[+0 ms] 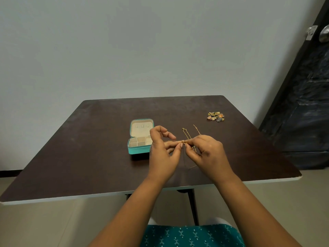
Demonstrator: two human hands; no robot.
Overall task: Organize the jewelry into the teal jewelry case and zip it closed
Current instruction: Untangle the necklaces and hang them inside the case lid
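**Chain pinched between both hands, open case just to the left**

The desk (89,148) is a dark brown square with a pale edge, set against a plain wall; a dark door stands off its right side. The teal jewelry case (138,150) lies open near the middle of the desk, its lid tipped back toward the far edge and its cream compartments showing, none visibly filled.

The left hand (164,154) and the right hand (208,154) meet just right of the case, above the desk. Each grip is a fine thumb-and-finger pinch on the gold chain (186,135) at a small ring-like piece on it; the left hand's other fingers are curled up and free. The chain's two strands run away from the pinch toward the far edge, with more trailing down toward the near edge.

The case lies directly left of the pinch, almost touching the left hand, so that hand is the nearer one, and nothing stands between. The trailing length could snag or tangle on the way. A small heap of coloured charms (215,116) waits well apart, near the far right corner.
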